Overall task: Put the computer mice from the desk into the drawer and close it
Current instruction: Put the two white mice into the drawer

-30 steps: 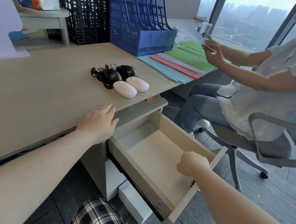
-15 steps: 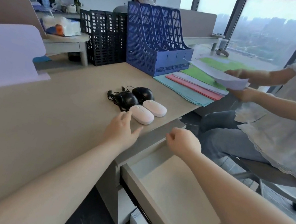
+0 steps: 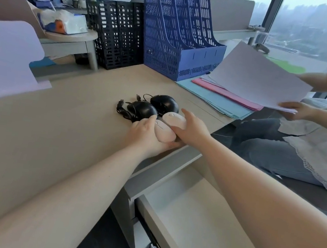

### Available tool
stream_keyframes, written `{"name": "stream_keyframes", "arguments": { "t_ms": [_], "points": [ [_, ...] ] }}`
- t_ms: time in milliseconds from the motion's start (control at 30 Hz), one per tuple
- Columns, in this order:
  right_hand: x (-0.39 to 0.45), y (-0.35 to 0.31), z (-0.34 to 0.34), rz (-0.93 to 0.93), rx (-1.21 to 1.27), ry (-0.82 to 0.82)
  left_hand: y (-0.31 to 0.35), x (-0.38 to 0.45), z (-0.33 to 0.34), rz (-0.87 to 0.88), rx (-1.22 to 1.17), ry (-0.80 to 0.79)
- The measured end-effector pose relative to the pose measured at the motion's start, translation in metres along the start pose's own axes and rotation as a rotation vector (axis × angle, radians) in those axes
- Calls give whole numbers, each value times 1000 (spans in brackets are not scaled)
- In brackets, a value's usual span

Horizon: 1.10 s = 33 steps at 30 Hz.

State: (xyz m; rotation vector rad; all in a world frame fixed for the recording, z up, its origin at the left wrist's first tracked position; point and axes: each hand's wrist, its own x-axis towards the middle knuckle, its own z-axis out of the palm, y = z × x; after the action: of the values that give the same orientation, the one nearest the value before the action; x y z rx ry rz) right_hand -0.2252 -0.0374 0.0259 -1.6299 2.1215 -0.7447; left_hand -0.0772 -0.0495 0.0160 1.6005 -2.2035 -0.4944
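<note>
Two white mice and two black wired mice lie together on the beige desk (image 3: 55, 129) near its right edge. My left hand (image 3: 146, 136) is wrapped around the nearer white mouse (image 3: 164, 133). My right hand (image 3: 191, 131) grips the farther white mouse (image 3: 173, 120). Both white mice still rest at desk level. Just behind them sit the left black mouse (image 3: 142, 109) and the right black mouse (image 3: 164, 102), their cables bunched to the left. The open drawer (image 3: 193, 219) stands pulled out below my right forearm, with nothing inside.
A blue file rack (image 3: 178, 34) and a black file rack (image 3: 117, 32) stand at the desk's back. Coloured folders (image 3: 217, 96) lie at the right. A seated person (image 3: 316, 134) to the right holds sheets of paper (image 3: 256, 78) above them.
My right hand left the drawer front and rose to the farther white mouse. My left hand slid forward from the desk edge and closed on the nearer white mouse.
</note>
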Motion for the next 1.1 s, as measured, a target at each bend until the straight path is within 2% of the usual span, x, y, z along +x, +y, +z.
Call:
{"name": "stream_keyframes", "arguments": {
  "t_ms": [133, 300, 467, 567, 733, 933, 1100],
  "points": [
    [-8, 6, -1, 17, 47, 57, 4, -5, 2, -26, 20, 61],
    [-47, 30, -7, 56, 187, 171, 26, -37, 17, 59, -9, 195],
    [-101, 60, -25, 78, 148, 249, 44, -74, 50, 151, 39, 155],
    [-119, 84, -23, 146, 157, 183, 51, -89, 67, 172, 95, 91],
    [-121, 120, 1, 171, 38, 10, 48, -105, 96, 107, 123, -11],
    [-109, 151, 41, 236, -13, -159, 28, -113, 141, -12, 162, -246],
    [-107, 168, 73, 255, -74, -291, 16, -109, 169, -16, 193, -380]
  ]
}}
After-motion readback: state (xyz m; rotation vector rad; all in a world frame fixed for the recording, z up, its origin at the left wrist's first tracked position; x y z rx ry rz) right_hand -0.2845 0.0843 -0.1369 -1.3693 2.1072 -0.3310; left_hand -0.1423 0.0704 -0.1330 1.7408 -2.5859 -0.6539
